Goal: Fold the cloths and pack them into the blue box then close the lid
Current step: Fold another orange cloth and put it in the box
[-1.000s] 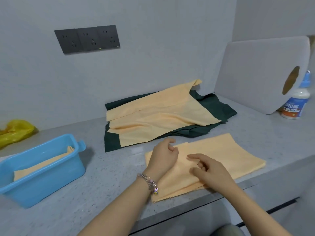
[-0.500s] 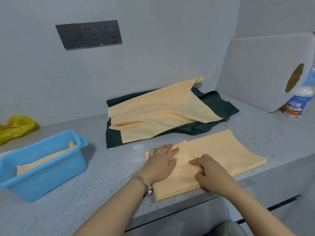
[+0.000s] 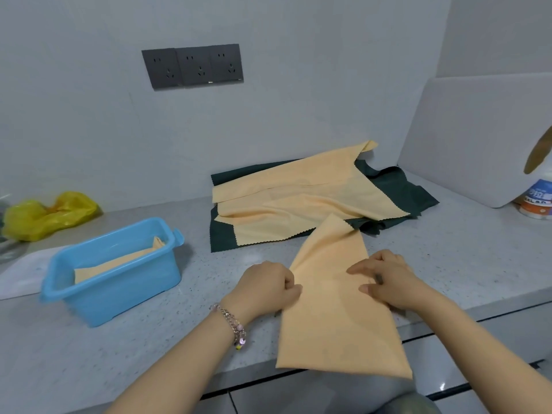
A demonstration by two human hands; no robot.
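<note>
We note, far left of both hands, a yellow plastic bag (image 3: 49, 213) against the wall. Nearer, still left of the left hand, stands the blue box (image 3: 119, 289) on the bench (image 3: 155, 348); one folded orange cloth (image 3: 119, 261) already lies inside it. A pale sheet (image 3: 21, 276) lies just left of the box, possibly the lid, but we cannot confirm this.

The left hand (image 3: 265, 286) has its grip closed, fingers curled and pinching the left edge of the orange cloth being worked (image 3: 334, 309). The right hand (image 3: 385, 279) grips the same cloth at its right edge, fingers bent onto the fabric. The cloth runs as a long strip between the two hands, its far corner reaching toward the pile and its near end overhanging the bench edge.

Beyond the hands, a pile of unfolded cloths remains: orange sheets (image 3: 301, 201) over a dark green one (image 3: 412, 192). Right of the right hand, well apart, a paper roll (image 3: 478, 138) and a bottle (image 3: 536, 201) stand at the wall.

Our judgement: folding of the second cloth is in hand, part-folded only. The next move calls for a further fold across its length so that it fits the box, then transfer leftward. Several cloths remain; the lid is not yet on.
</note>
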